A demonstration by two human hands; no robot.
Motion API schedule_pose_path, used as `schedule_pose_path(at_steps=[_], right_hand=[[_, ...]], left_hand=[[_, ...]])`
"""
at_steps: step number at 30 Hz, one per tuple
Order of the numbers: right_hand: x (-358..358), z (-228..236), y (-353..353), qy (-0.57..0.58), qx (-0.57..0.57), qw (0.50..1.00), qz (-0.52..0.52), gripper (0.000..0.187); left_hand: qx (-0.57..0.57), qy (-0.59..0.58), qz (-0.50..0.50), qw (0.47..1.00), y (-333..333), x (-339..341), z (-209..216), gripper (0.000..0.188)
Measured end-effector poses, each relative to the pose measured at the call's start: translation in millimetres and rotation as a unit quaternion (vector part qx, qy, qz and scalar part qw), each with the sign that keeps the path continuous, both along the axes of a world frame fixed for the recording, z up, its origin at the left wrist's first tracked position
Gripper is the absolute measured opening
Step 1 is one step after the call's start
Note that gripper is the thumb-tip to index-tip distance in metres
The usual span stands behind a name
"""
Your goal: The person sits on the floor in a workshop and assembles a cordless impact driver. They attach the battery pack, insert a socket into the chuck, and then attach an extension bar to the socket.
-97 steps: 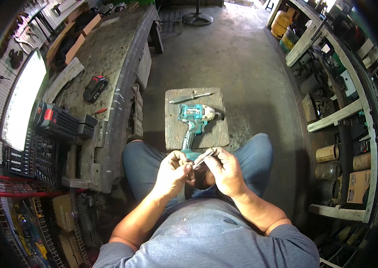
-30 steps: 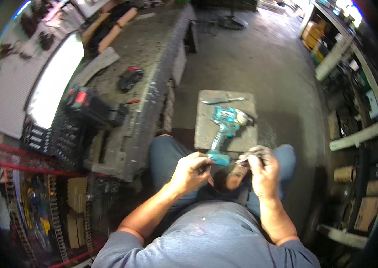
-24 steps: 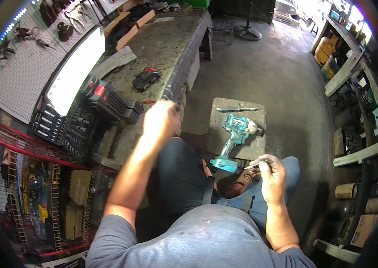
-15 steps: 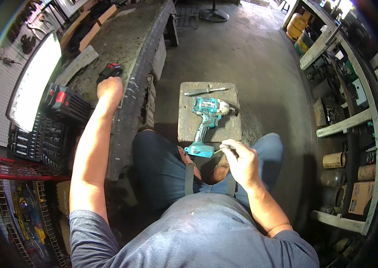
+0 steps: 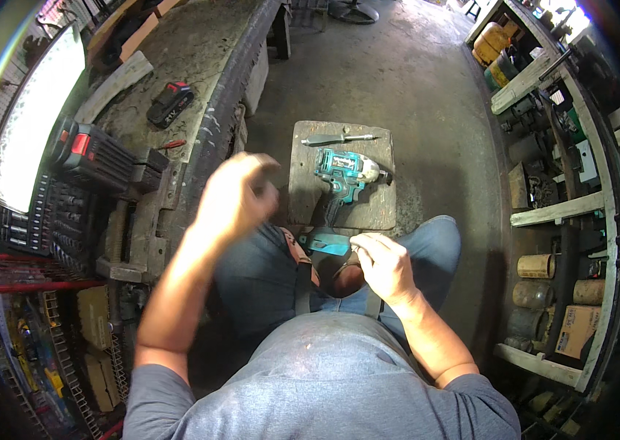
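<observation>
My left hand [image 5: 237, 196] is blurred in mid-air between the workbench edge and my knee, fingers curled; I cannot tell if it holds anything. My right hand [image 5: 385, 265] rests over my lap, fingers pinched on a small metal part at its fingertips. Just ahead of it a teal power drill [image 5: 342, 173] lies on a worn wooden board [image 5: 374, 209] on the floor, its teal base close to my right fingers. A screwdriver [image 5: 339, 138] lies across the far end of the board.
A grimy workbench [image 5: 200, 51] runs along my left with a black and red battery pack [image 5: 169, 103], a black tool case [image 5: 97, 155] and a socket set [image 5: 68, 224]. A bright light panel [image 5: 31, 125] lies further left. Shelves with cans [image 5: 544, 268] line the right.
My left hand reached out to the workbench near the battery pack and has swung back toward my lap. My right hand stayed over my lap with its fingers pinched.
</observation>
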State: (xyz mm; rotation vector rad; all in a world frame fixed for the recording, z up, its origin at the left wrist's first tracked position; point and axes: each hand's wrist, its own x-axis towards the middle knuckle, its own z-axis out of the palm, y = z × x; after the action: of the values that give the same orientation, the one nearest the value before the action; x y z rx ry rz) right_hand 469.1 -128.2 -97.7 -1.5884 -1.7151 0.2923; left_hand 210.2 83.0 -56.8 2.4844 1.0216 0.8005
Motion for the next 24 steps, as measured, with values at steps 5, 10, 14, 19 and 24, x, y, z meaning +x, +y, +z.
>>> schedule_pose_path(at_steps=[5,10,14,19,24], right_hand=[[-5.0,-6.2,-1.4,0.028,-0.021,0.999,-0.030,0.018],[-5.2,-10.4,-0.6,0.010,0.006,1.000,-0.020,0.015],[-7.2,-12.3,-1.7,0.019,0.002,0.999,-0.039,0.015],[-8.3,-11.8,-4.0,0.036,-0.001,0.998,-0.053,0.016],[-4.0,-7.3,-6.0,0.056,-0.028,0.997,-0.042,0.015]], left_hand=[[-0.273,-0.067,0.010,0.960,-107.5,39.7,-61.8,0.112],[-0.351,-0.155,0.111,0.917,-128.2,39.9,-104.3,0.093],[-0.293,-0.201,0.066,0.932,-122.9,32.9,-117.3,0.053],[-0.293,-0.186,0.064,0.936,-119.8,33.2,-118.3,0.057],[-0.323,-0.195,0.061,0.924,-121.9,33.8,-118.0,0.055]])
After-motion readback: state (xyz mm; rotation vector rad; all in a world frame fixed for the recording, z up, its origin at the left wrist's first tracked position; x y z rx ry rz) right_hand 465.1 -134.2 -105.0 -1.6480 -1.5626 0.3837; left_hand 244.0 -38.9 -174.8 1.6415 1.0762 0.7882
